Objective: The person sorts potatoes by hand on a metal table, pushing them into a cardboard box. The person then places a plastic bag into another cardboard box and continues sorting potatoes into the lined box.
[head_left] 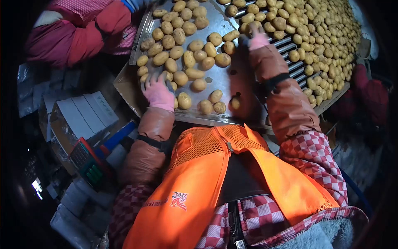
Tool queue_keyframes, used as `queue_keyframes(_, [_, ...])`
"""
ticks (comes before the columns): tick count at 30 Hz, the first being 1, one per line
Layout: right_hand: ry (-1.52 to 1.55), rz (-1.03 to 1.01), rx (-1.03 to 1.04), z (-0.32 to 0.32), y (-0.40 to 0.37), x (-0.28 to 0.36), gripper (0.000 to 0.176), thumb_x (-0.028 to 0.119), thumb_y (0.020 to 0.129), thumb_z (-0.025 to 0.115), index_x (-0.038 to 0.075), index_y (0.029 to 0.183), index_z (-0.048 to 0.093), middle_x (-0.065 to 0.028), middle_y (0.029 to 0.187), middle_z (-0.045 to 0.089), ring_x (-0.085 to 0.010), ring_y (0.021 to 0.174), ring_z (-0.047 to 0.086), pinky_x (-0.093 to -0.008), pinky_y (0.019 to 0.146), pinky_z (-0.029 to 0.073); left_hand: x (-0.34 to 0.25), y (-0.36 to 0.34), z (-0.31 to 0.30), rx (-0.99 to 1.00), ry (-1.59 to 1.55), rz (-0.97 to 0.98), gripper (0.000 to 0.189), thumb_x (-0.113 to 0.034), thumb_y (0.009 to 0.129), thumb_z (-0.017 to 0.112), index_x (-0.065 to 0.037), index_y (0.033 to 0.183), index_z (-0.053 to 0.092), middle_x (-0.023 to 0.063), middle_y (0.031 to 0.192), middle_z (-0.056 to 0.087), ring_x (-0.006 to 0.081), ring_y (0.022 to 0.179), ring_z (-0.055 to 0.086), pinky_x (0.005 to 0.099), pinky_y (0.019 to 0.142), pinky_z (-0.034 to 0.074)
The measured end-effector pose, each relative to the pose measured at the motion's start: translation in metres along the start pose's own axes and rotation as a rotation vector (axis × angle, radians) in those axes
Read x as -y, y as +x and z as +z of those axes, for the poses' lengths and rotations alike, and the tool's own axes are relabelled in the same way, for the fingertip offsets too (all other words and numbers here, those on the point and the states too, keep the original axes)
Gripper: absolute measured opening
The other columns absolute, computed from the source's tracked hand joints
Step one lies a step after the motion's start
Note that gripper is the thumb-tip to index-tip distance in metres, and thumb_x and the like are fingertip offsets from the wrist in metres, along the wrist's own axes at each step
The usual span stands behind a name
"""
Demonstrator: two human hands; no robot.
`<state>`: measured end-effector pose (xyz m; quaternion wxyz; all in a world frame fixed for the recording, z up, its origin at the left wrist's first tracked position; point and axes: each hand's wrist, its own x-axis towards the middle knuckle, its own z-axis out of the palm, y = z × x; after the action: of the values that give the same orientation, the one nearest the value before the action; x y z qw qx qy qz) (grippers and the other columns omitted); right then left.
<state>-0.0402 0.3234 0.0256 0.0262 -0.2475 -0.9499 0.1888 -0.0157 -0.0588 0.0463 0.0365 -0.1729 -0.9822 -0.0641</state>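
Loose potatoes (189, 59) lie spread over a metal sorting tray (244, 89) in front of me. My left hand (157, 90), in a pink and grey glove, rests at the tray's left edge with its fingers spread against the nearest potatoes. Further off, my right hand (258, 39), in the same kind of glove, reaches to where the tray meets the rollers. Its thumb stands apart from its fingers, which touch or lie close to potatoes there; I make out nothing held in it.
Metal rollers (290, 47) carry a dense heap of potatoes (319, 37) at the right. Another person's red sleeve (83, 39) is at the upper left. Cardboard boxes (85, 112) and a red-framed scale or calculator (87, 159) stand below left. A red garment shows at far right.
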Motion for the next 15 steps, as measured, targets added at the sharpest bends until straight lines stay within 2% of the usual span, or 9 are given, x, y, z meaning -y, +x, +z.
queue_keyframes(2, [-0.040, -0.058, -0.059, 0.042, -0.023, 0.021, 0.066, 0.044, 0.082, 0.073, 0.024, 0.141, 0.051, -0.0318, 0.145, 0.041, -0.0524, 0.124, 0.048, -0.0449, 0.107, 0.044, -0.002, 0.024, 0.001, -0.101, -0.083, 0.105, 0.038, -0.015, 0.081, 0.066, -0.017, 0.119, 0.066, 0.0125, 0.125, 0.061, 0.0337, 0.124, 0.053, 0.0487, 0.107, 0.038])
queue_keyframes(3, [0.051, -0.137, -0.012, 0.046, -0.032, 0.027, 0.061, 0.041, 0.086, 0.065, 0.022, 0.141, 0.050, -0.0252, 0.148, 0.039, -0.0476, 0.128, 0.047, -0.0485, 0.108, 0.042, -0.005, 0.047, 0.006, -0.076, -0.134, 0.187, 0.037, -0.016, 0.083, 0.064, -0.017, 0.119, 0.066, 0.0141, 0.123, 0.062, 0.0344, 0.122, 0.054, 0.0480, 0.106, 0.039])
queue_keyframes(4, [0.261, -0.390, 0.163, 0.064, -0.025, 0.016, 0.056, 0.040, 0.086, 0.065, 0.022, 0.138, 0.054, -0.0195, 0.146, 0.045, -0.0414, 0.128, 0.049, -0.0461, 0.108, 0.042, -0.011, 0.070, 0.009, -0.051, -0.189, 0.272, 0.035, -0.016, 0.085, 0.063, -0.016, 0.120, 0.066, 0.0156, 0.121, 0.063, 0.0352, 0.120, 0.055, 0.0472, 0.105, 0.041])
queue_keyframes(6, [0.353, -0.489, 0.336, 0.036, -0.054, 0.026, 0.053, 0.031, 0.088, 0.069, 0.019, 0.138, 0.056, -0.0150, 0.136, 0.056, -0.0320, 0.115, 0.060, -0.0385, 0.101, 0.047, -0.043, 0.117, 0.001, 0.207, -0.200, 0.157, 0.035, -0.016, 0.086, 0.061, -0.015, 0.121, 0.065, 0.0169, 0.120, 0.064, 0.0374, 0.117, 0.056, 0.0443, 0.103, 0.043])
queue_keyframes(8, [0.948, 0.073, 0.646, -0.021, -0.079, 0.034, 0.051, 0.027, 0.092, 0.067, 0.017, 0.141, 0.054, -0.0091, 0.126, 0.065, -0.0209, 0.103, 0.064, -0.0294, 0.092, 0.051, -0.045, 0.172, 0.032, 0.093, -0.270, 0.386, 0.046, -0.020, 0.086, 0.063, -0.021, 0.133, 0.059, 0.0150, 0.133, 0.059, 0.0358, 0.124, 0.053, 0.0467, 0.106, 0.042])
queue_keyframes(10, [0.955, -0.143, 0.113, 0.005, -0.093, -0.014, 0.042, 0.018, 0.095, 0.063, 0.007, 0.135, 0.059, -0.0048, 0.112, 0.068, -0.0124, 0.093, 0.062, -0.0262, 0.083, 0.051, -0.066, 0.193, 0.041, -0.073, 0.090, 0.396, 0.061, -0.024, 0.086, 0.065, -0.031, 0.144, 0.047, 0.0121, 0.146, 0.048, 0.0348, 0.133, 0.046, 0.0520, 0.109, 0.038])
queue_keyframes(11, [1.014, 0.009, 0.120, -0.008, -0.107, -0.028, 0.042, 0.015, 0.096, 0.063, 0.006, 0.136, 0.057, -0.0057, 0.117, 0.067, -0.0134, 0.099, 0.061, -0.0266, 0.085, 0.051, -0.080, 0.195, 0.036, 0.161, -0.044, 0.226, 0.062, -0.054, 0.090, 0.058, -0.037, 0.147, 0.042, 0.0108, 0.155, 0.038, 0.0355, 0.147, 0.026, 0.0642, 0.116, 0.015])
queue_keyframes(14, [0.993, 0.234, 0.147, -0.035, -0.157, -0.073, 0.043, 0.011, 0.096, 0.063, 0.004, 0.137, 0.055, -0.0076, 0.119, 0.067, -0.0131, 0.103, 0.061, -0.0252, 0.084, 0.050, -0.097, 0.181, 0.043, 0.321, -0.160, 0.150, 0.060, -0.052, 0.092, 0.057, -0.040, 0.148, 0.040, 0.0088, 0.155, 0.037, 0.0385, 0.146, 0.025, 0.0626, 0.116, 0.018])
queue_keyframes(15, [1.013, 0.367, 0.161, -0.043, -0.172, -0.074, 0.042, 0.011, 0.096, 0.063, 0.003, 0.136, 0.056, -0.0068, 0.113, 0.068, -0.0120, 0.100, 0.061, -0.0234, 0.083, 0.049, -0.093, 0.167, 0.043, 0.326, 0.033, 0.267, 0.058, -0.054, 0.093, 0.053, -0.043, 0.148, 0.038, 0.0075, 0.155, 0.037, 0.0386, 0.146, 0.025, 0.0625, 0.116, 0.019])
